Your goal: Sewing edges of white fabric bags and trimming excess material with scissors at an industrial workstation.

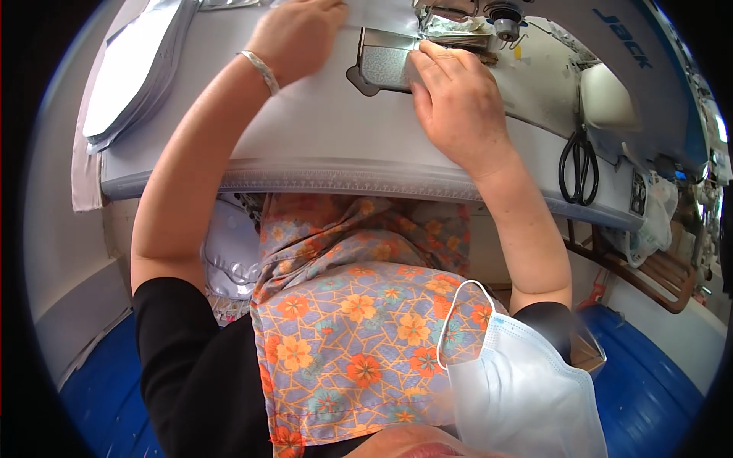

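My right hand point(462, 103) lies on the sewing machine bed with its fingers stretched out, touching the right edge of a grey, speckled rectangular piece point(388, 67). A dark rounded tab sticks out at this piece's lower left corner. Just beyond the fingertips are the machine's needle area and a lit metal part. My left hand point(299, 37) is over the table's far left side, reaching toward the top edge of the picture. Its fingers are partly cut off and blurred, so whether it holds anything is hidden.
A stack of white curved panels point(130, 80) lies at the table's left. Black-handled scissors point(578, 168) are at the right near the table's front edge, which carries a clear ruler strip point(343, 177). The blue-and-white sewing machine point(649, 84) stands at the right. A plastic bag point(653, 214) hangs beyond.
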Available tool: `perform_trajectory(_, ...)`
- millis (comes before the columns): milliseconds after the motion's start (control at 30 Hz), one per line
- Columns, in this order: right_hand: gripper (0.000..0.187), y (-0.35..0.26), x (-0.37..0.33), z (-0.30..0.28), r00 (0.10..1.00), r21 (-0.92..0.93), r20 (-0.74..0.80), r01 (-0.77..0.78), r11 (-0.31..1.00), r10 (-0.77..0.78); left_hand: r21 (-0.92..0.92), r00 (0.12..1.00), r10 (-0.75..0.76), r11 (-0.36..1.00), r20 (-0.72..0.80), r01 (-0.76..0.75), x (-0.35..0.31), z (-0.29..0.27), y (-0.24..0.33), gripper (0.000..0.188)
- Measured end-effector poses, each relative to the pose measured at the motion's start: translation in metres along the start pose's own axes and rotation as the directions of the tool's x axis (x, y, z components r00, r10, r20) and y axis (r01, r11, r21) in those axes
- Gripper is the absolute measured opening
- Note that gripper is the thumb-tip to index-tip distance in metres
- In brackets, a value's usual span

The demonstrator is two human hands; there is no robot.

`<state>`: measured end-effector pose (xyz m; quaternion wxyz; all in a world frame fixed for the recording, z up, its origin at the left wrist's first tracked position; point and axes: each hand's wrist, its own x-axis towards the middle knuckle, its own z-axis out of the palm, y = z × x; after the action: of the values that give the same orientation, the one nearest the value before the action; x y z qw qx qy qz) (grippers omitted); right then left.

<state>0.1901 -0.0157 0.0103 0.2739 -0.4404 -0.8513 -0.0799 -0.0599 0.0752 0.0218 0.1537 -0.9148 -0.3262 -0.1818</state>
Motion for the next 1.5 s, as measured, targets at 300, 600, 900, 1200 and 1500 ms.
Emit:
perform_trajectory(300, 0.037, 0.000, -0.004, 0.002, 1.000, 0.019, 0.001, -0.022, 1.000, 0.022, 0.412, 0.962, -0.168, 0.909, 0.215, 0.067, -0.042, -0.019, -0.012, 0.021)
perform_trajectory(600, 0.036, -0.002, -0.003, 0.000, 1.000, 0.017, 0.003, -0.025, 1.000, 0.025, 0.288, 0.997, -0.064, 0.956, 0.043, 0.049, -0.062, -0.036, 0.003, 0.016)
perform_trajectory(900, 0.034, 0.000, -0.005, 0.000, 1.000, 0.009, -0.012, -0.028, 1.000, 0.028, 0.120, 0.999, -0.042, 0.992, -0.019, 0.044, -0.078, -0.067, 0.063, 0.022)
perform_trajectory(1200, 0.032, 0.011, -0.007, 0.001, 0.994, 0.130, -0.108, 0.025, 0.991, -0.011, -0.248, 0.998, -0.069, 0.967, -0.003, 0.066, -0.044, -0.073, 0.178, 0.010)
perform_trajectory(1500, 0.032, 0.014, -0.008, -0.001, 0.997, 0.133, -0.077, 0.002, 0.991, 0.008, -0.266, 0.988, -0.145, 0.956, -0.056, 0.125, -0.040, -0.064, 0.178, 0.016)
